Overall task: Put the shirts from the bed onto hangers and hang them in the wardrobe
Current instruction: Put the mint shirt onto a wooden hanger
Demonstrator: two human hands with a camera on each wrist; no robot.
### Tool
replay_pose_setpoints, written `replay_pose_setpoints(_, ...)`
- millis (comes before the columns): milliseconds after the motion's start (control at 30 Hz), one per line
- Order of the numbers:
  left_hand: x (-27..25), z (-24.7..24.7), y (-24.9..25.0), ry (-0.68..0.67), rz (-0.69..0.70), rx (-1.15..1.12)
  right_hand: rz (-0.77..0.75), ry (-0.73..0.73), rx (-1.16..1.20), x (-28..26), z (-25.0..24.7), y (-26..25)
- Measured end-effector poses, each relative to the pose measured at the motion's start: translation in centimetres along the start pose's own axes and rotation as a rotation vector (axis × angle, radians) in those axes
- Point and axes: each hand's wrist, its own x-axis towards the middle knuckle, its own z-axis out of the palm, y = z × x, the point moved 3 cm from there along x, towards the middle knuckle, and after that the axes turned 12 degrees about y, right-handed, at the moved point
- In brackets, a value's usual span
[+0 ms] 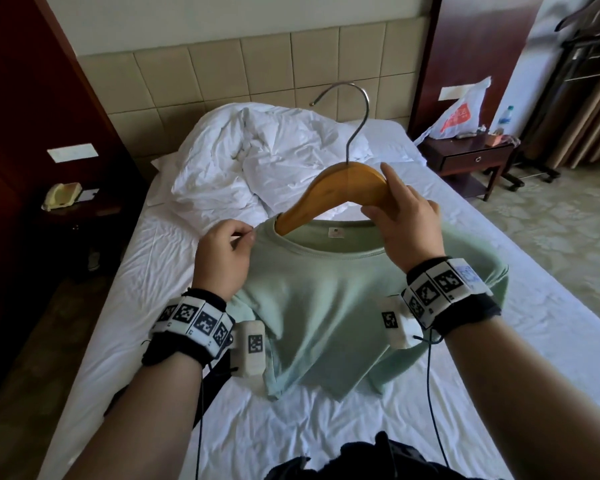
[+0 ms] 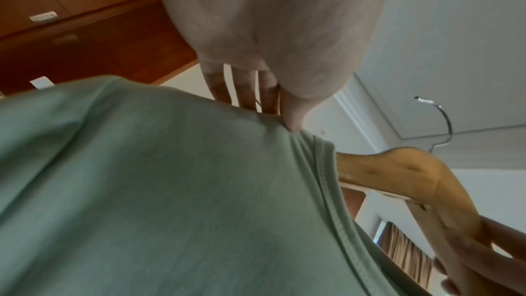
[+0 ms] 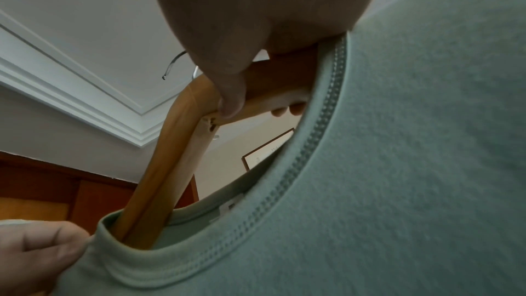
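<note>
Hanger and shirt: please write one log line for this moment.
hanger: one end inside collar | shirt: above bed | left hand: pinches collar | right hand: grips hanger

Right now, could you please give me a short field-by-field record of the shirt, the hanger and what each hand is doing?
shirt: pale green shirt, held up over the bed, lower part resting on the sheet
hanger: wooden hanger with metal hook; left end inside the neck opening, right end still outside
left hand: left hand pinches the shirt's shoulder beside the collar
right hand: right hand grips the hanger's right arm
other clothing: dark garment at the near bed edge
</note>
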Motion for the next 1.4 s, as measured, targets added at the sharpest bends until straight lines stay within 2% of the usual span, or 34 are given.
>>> replay_pose_setpoints(167,0.4,2.3,5.1,0.020,0.068,-0.034,0.019,0.077,-0.047,2.2,-4.1,3.1)
replay_pose_setpoints(300,0.7,4.2,7.3,-0.026,0.051,-0.045,0.000,0.119,-0.072,3.5,-6.8,4.4)
replay_pose_setpoints(367,1.0,5.3,8.0,-0.059,-0.004,-0.062,-0.015,0.132,-0.079,4.0,-8.1,4.8)
replay_pose_setpoints(433,1.3,6.5,8.3,-0.151,-0.086,-0.050,-0.022,0.146,-0.082,4.5,-9.4,5.2)
replay_pose_setpoints(500,1.4,7.4,8.4,-0.245,-0.104,0.036,-0.029,0.155,-0.089,5.0,-10.4,5.6)
replay_pose_setpoints(567,1.8,7.7,8.1,-0.283,-0.106,0.155,-0.045,0.162,-0.095,5.4,-11.2,5.8)
replay_pose_setpoints(633,2.3,7.8,7.5,-0.332,-0.166,0.236,-0.054,0.174,-0.095,5.7,-11.8,5.9)
replay_pose_setpoints(700,2.5,8.0,6.9,-0.388,-0.307,0.142,-0.053,0.185,-0.093,5.8,-12.3,5.9)
replay_pose_setpoints(767,2.4,7.8,6.6,-0.368,-0.424,-0.028,-0.058,0.189,-0.087,5.9,-12.4,5.7)
replay_pose_setpoints(900,2.7,6.5,7.1,-0.310,-0.206,0.116,-0.075,0.177,-0.076,6.3,-12.7,5.6)
replay_pose_setpoints(1000,3.3,5.0,7.0,-0.250,-0.105,0.151,-0.055,0.183,-0.041,6.5,-13.2,5.4)
replay_pose_setpoints(1133,4.2,3.4,6.8,-0.159,-0.053,0.119,-0.057,0.214,0.038,6.4,-13.5,4.4)
replay_pose_setpoints(1233,5.0,2.5,7.4,-0.139,-0.040,0.065,-0.078,0.217,0.087,6.5,-13.1,3.2)
replay_pose_setpoints(1400,5.3,1.9,11.2,-0.132,0.000,-0.098,-0.182,0.198,0.068,6.8,-10.9,0.7)
